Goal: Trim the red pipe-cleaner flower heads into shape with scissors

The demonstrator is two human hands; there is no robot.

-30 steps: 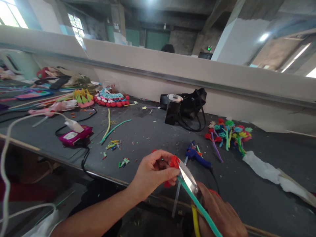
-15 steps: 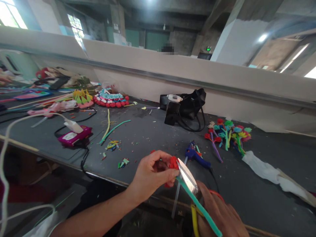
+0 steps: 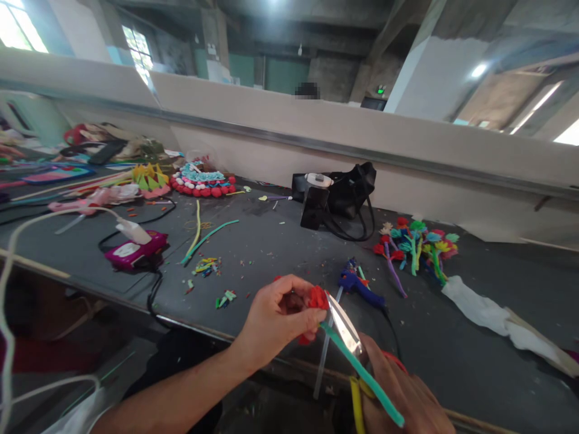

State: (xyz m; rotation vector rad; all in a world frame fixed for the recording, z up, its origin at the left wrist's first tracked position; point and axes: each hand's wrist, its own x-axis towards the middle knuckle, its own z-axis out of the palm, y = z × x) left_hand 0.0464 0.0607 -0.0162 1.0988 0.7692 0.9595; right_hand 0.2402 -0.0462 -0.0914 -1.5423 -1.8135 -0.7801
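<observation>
My left hand (image 3: 283, 313) pinches a red fuzzy flower (image 3: 318, 298), from which a green fuzzy stem (image 3: 366, 377) slants down to the right. In my right hand (image 3: 398, 392) is a pair of scissors (image 3: 344, 325), its metal blades pointing up-left with their tips at the flower's right edge. A yellow strip (image 3: 357, 404) shows beside my right hand. Just beyond the hands lies a blue glue gun (image 3: 362, 289) with a clear glue stick in it.
Colourful fuzzy flowers (image 3: 418, 244) lie at the right by a white wrapping (image 3: 474, 310). A black bag (image 3: 355, 193) and phone (image 3: 314, 208) stand at the back. At left are a purple power strip (image 3: 138, 248), green and yellow stems (image 3: 210, 235) and small scraps (image 3: 226, 298).
The green stem's lower end and the scissors have shifted very slightly. Both hands keep nearly the same pose.
</observation>
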